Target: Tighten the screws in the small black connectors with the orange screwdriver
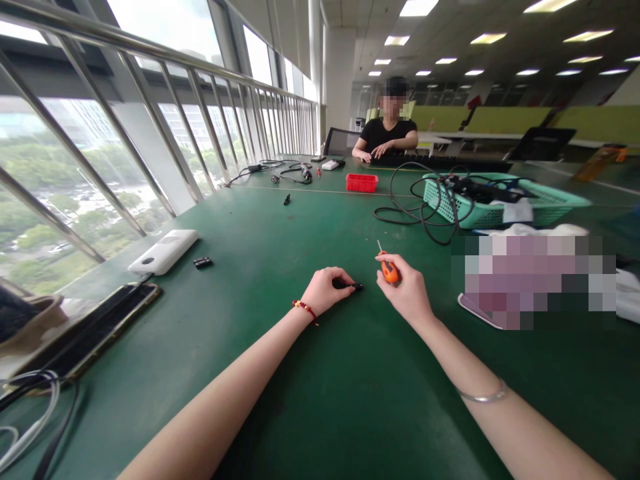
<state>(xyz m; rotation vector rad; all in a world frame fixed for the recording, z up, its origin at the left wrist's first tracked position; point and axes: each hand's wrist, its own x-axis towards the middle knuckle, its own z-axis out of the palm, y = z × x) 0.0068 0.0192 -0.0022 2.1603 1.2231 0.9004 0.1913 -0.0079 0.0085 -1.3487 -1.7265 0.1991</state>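
My left hand (326,289) rests on the green table (300,373) with its fingers curled round a small black part (353,286) that pokes out to the right. My right hand (406,287) is closed on a small screwdriver with an orange handle (389,269), its thin metal tip pointing up and away. The two hands sit close together, a few centimetres apart. A red bead bracelet is on my left wrist and a silver bangle on my right forearm.
A white power bank (164,251) and a small black piece (203,263) lie at the left, a phone (95,330) nearer the window rail. A red tray (361,183), black cables and a teal basket (500,200) lie further off. Another person sits at the far end.
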